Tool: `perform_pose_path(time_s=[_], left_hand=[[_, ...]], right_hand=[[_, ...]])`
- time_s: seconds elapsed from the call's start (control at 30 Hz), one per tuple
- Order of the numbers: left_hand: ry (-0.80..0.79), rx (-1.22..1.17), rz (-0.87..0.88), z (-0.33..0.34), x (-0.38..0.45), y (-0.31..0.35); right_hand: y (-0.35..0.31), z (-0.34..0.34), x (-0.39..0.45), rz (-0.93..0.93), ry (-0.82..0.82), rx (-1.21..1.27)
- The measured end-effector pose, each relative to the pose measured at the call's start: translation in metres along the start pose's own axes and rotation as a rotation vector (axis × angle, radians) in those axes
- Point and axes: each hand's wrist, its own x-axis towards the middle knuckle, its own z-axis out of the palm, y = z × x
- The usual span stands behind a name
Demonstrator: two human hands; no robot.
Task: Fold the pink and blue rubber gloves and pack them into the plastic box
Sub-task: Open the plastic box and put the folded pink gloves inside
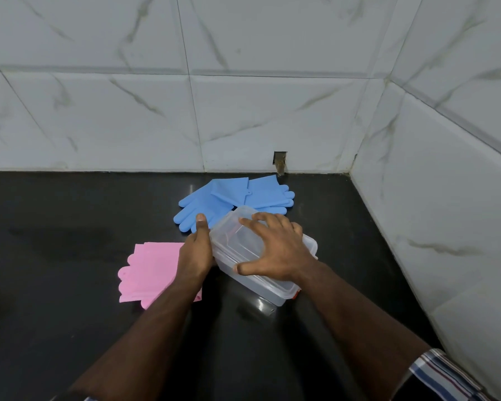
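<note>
A clear plastic box (275, 292) with its lid on lies on the black counter (55, 285), a little right of centre. My right hand (275, 250) is spread flat over the lid, fingers gripping its edges. My left hand (197, 250) holds the box's left end, thumb up. Two blue rubber gloves (235, 195) lie overlapped and flat just behind the box. The pink rubber gloves (148, 270) lie stacked flat to the left of the box, partly hidden under my left forearm.
Marbled white wall tiles (243, 117) stand behind the counter and along its right side, forming a corner at the back right. A small chipped hole (280, 162) sits at the base of the back wall behind the blue gloves.
</note>
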Motion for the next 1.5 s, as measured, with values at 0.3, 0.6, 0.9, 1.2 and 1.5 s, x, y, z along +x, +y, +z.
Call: perform_pose_path(time_s=[0.3, 0.6, 0.9, 1.2, 1.5], left_hand=[[-0.059, -0.077, -0.029, -0.008, 0.000, -0.004], [-0.018, 0.296, 0.141, -0.017, 0.000, -0.009], [-0.010, 0.294, 0.182, -0.011, -0.002, -0.011], [-0.016, 0.336, 0.178, -0.008, 0.007, -0.010], [-0.014, 0.347, 0.154, -0.006, 0.011, -0.010]], right_hand=[[0.002, -0.006, -0.003, -0.012, 0.003, 0.146], [0.020, -0.059, 0.002, 0.065, 0.162, 0.947], [0.155, -0.043, -0.027, 0.452, -0.060, 1.891], [0.170, -0.021, -0.036, 0.777, 0.049, 1.052], [0.141, -0.001, -0.014, 0.568, 0.112, 0.257]])
